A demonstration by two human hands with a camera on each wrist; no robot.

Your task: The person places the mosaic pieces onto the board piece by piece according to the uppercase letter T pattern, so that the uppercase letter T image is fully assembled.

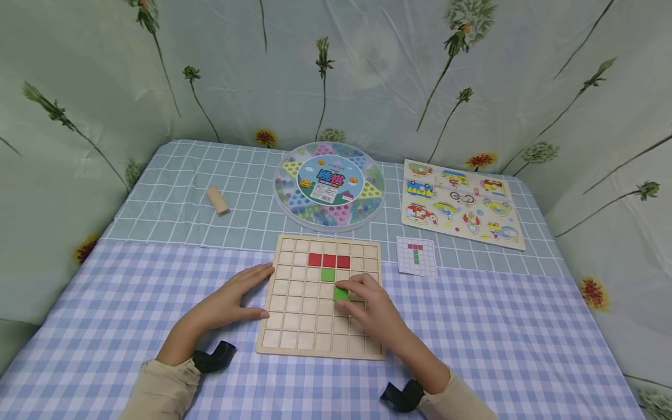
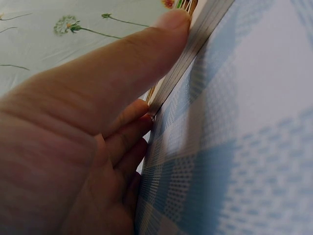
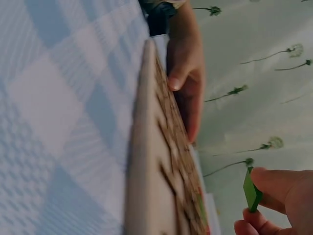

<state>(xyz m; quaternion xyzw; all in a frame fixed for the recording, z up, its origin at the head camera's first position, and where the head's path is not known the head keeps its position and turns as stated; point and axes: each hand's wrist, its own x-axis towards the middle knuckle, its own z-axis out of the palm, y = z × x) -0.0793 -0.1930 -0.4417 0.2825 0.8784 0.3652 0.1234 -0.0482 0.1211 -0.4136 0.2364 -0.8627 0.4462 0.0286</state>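
A wooden grid board (image 1: 294, 338) lies on the checked cloth in the middle of the head view. Three red square tiles (image 1: 329, 261) sit in a row in its upper part, with one green tile (image 1: 328, 274) below the middle one. Between thumb and fingers my right hand (image 1: 379, 312) pinches another green tile (image 3: 252, 192), which the right wrist view shows raised above the board. My left hand (image 1: 231, 298) touches the board's left edge with thumb and fingertips, the fingers fairly straight. In the left wrist view the thumb (image 2: 142, 63) rests against the board's side.
A small pattern card (image 1: 416, 256) with a red and green T lies right of the board. Behind are a round Chinese checkers box (image 1: 329, 181) and a wooden picture puzzle (image 1: 462, 204). A small wooden block (image 1: 217, 200) lies at the back left.
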